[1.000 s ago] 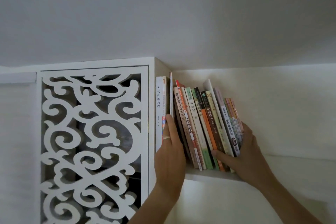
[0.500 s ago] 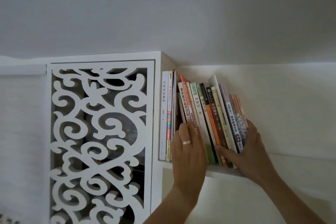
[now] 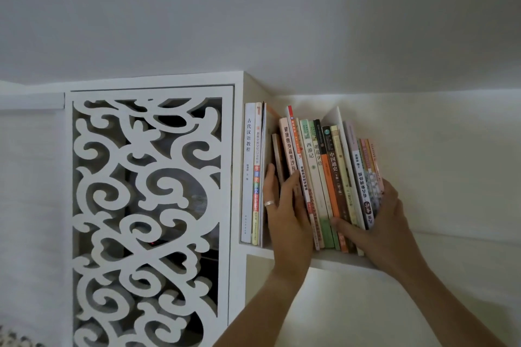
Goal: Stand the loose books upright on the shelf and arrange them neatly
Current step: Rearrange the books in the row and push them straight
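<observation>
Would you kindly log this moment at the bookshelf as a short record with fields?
Setting: white shelf beside a white carved lattice panel
Upright books: three books standing straight at the shelf's left end
Leaning books: row of books tilted, tops to the left
Left hand: fingers straight, pressed flat on the row's left side
Right hand: cups the row's right end, thumb across the lower spines
Gap: open space between the two groups

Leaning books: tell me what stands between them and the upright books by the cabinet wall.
Only the left hand sits in the gap between the leaning books and the upright books. The right hand holds the row's far end. Nothing else visible blocks the way.
</observation>
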Action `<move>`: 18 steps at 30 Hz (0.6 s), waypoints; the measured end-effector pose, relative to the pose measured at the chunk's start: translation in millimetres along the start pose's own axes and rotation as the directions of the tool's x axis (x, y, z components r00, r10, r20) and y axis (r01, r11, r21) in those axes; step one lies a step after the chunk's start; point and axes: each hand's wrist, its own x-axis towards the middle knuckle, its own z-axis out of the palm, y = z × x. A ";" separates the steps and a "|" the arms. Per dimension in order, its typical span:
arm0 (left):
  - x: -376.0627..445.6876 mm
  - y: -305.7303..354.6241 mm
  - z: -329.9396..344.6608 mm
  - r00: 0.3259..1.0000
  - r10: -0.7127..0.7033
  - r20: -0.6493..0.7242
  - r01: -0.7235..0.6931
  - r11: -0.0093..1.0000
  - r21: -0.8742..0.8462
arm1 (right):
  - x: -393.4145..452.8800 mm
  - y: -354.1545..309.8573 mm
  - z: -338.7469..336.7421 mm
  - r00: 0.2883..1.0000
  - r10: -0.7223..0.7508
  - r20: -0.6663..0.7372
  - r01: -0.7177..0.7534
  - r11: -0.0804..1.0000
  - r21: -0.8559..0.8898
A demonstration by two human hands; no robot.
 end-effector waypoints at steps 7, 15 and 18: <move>8.3 -6.0 3.0 0.999 -0.002 0.048 0.000 0.999 0.036 | 0.7 2.5 0.7 1.000 0.003 -0.006 -0.003 1.000 0.014; 15.6 -10.6 -4.4 0.947 -0.255 0.197 0.224 0.960 0.168 | -0.7 2.0 2.4 1.000 0.015 0.007 -0.015 1.000 0.004; 17.1 -4.9 -6.5 0.954 -0.237 0.186 0.194 0.956 0.222 | -2.2 0.3 0.3 1.000 0.013 0.015 -0.014 1.000 0.018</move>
